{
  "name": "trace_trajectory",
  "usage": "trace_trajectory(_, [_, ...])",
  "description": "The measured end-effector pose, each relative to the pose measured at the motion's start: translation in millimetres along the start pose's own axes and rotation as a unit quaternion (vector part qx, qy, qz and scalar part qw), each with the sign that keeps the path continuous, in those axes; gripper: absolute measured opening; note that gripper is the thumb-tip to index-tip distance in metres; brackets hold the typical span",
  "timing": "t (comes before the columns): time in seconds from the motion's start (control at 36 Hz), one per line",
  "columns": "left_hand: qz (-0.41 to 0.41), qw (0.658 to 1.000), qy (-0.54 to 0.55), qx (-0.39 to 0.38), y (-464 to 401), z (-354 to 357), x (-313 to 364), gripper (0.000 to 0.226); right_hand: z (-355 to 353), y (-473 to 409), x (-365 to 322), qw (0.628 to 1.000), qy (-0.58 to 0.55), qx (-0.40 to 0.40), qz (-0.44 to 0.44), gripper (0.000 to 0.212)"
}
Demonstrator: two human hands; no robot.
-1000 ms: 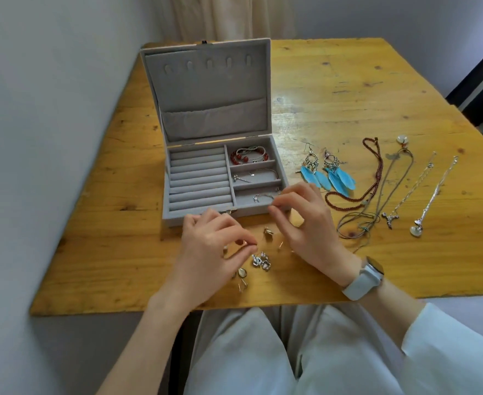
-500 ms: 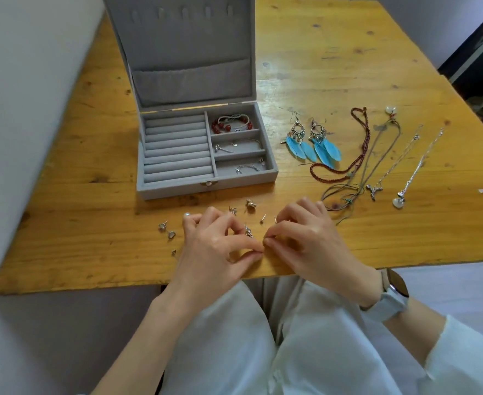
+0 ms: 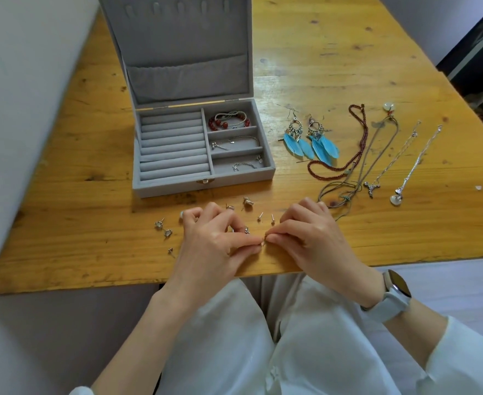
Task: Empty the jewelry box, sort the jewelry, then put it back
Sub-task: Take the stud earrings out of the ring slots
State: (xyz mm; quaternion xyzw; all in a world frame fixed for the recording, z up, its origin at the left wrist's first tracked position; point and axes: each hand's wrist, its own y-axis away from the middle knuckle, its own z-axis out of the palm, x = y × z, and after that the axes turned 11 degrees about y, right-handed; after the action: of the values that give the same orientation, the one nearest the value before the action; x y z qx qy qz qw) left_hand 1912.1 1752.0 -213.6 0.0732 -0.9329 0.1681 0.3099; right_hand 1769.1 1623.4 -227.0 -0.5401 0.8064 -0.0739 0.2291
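Silver stud [image 3: 263, 243] now pinched between my left hand [image 3: 214, 246] and right hand [image 3: 308, 240], lifted nearer me; sorting earrings continues.

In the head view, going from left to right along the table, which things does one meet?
Loose stud earrings → grey jewelry box → blue feather earrings → red bead necklace → grey cord necklace → two silver chain necklaces.
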Motion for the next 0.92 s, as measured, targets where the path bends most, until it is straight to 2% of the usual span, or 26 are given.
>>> trace_trajectory(0.22, [-0.011,1.000,-0.008,0.005,1,-4,1,0.027,-5,1,0,0.997,-0.060,-0.034,0.021,0.029])
trace_trajectory(0.5, [-0.003,1.000,-0.012,-0.015,3,-1,1,0.025,-7,2,-3,0.997,-0.060,-0.053,0.008,0.030])
trace_trajectory(0.92, [-0.023,0.998,0.029,0.044,-13,-19,-9,0.029,-12,-12,-1,0.991,-0.114,-0.064,0.041,0.033])
